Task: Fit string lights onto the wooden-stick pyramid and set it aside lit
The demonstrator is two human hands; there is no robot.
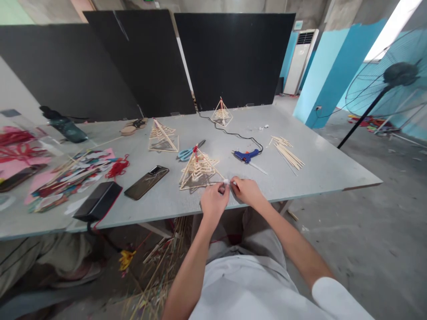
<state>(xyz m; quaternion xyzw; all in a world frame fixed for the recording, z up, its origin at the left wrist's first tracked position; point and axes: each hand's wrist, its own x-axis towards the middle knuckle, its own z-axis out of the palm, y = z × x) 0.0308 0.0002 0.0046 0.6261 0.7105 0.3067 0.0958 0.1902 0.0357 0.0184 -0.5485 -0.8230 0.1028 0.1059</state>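
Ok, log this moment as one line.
left hand: pinching small white piece | right hand: pinching same piece | beside: stick pyramid | behind: blue glue gun

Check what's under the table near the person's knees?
Under the table, loose sticks lie piled on the floor with a yellow tassel and red thread. The person's lap and the tabletop cover whatever lies further back.

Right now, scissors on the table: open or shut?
Open. The scissors lie flat behind the nearest stick pyramid, blades visibly spread apart.
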